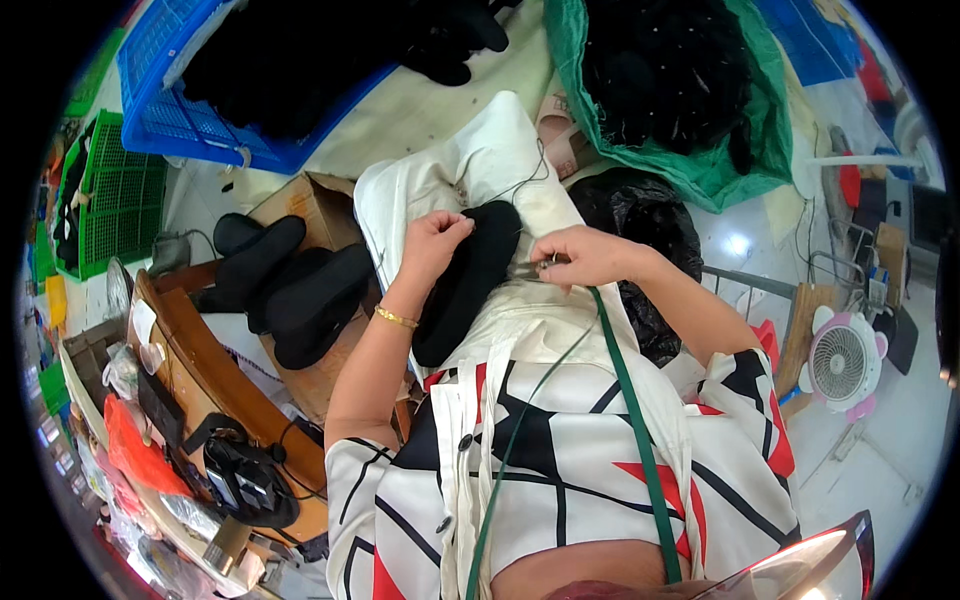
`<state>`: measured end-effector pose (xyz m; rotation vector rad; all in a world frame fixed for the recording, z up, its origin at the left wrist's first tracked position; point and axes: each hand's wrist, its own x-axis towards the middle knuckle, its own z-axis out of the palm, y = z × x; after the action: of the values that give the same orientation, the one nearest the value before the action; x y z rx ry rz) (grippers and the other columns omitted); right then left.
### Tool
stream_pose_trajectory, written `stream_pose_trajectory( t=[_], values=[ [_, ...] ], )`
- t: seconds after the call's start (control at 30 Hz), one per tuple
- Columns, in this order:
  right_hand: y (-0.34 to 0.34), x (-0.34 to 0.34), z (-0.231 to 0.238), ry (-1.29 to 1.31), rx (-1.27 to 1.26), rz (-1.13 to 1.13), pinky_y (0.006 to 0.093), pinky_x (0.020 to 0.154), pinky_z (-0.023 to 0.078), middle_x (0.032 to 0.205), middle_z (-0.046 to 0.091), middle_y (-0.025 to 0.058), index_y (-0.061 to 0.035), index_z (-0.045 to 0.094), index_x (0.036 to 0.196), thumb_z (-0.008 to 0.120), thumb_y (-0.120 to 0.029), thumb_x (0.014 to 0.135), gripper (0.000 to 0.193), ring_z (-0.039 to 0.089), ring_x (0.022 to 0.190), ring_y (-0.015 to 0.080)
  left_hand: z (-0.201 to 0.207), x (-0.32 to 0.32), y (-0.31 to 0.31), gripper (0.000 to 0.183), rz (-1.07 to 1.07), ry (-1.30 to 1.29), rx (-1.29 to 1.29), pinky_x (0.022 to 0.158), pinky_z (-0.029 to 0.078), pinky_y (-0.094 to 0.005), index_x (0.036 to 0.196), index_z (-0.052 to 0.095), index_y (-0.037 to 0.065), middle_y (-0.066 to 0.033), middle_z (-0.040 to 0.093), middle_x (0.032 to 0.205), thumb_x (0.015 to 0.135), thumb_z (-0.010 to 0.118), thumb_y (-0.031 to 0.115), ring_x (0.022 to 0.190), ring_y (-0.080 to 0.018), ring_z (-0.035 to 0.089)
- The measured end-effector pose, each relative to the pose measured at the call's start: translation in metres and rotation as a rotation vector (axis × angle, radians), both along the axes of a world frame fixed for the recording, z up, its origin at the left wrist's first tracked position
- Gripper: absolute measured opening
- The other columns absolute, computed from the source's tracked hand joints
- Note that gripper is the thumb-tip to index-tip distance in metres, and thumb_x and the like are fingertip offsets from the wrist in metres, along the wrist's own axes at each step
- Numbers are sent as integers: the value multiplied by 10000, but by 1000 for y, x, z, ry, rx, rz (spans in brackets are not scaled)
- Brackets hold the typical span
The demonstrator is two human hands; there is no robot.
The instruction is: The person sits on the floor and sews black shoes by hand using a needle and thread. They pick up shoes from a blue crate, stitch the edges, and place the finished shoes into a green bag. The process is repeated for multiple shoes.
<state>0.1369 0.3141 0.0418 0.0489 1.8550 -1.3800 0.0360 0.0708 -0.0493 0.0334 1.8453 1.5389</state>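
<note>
A long black slipper-shaped piece (470,275) lies slantwise across the white apron (520,320) on my lap. My left hand (437,243) is closed in a pinch at its upper left edge; what the fingertips hold is too small to make out. To the right of the slipper, my right hand (588,256) is closed around small metal snips (526,269), mostly hidden by the fingers. The snips' tips point left toward the slipper's edge. A green cord (625,390) runs from my neck down to the right hand. Near the slipper's top, a thin dark thread (540,165) loops over the apron.
Several similar black slippers (310,290) are heaped on a cardboard box (310,205) at the left. Ahead stand a blue crate (200,140) and a green sack (700,185) of black pieces. A wooden table (215,365) and a white fan (843,358) flank me.
</note>
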Motion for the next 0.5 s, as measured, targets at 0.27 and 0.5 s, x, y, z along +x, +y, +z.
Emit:
stream_pose_trajectory(
  t=[0.27, 0.5],
  values=[
    [-18, -45, 14, 526, 455, 132, 412, 669, 501, 852, 670, 140, -56, 597, 980, 628, -263, 867, 238, 652, 811, 341, 12, -5, 9, 127, 36, -175, 80, 613, 411, -211, 899, 709, 18, 22, 654, 783, 879, 705, 144, 675, -46, 530],
    [-27, -66, -10, 652, 650, 306, 437, 675, 511, 808, 664, 108, -61, 672, 861, 621, -374, 880, 318, 660, 798, 315, 12, -5, 7, 116, 81, -233, 82, 627, 412, -204, 908, 707, 25, 22, 654, 795, 890, 699, 139, 678, -47, 535]
  ],
)
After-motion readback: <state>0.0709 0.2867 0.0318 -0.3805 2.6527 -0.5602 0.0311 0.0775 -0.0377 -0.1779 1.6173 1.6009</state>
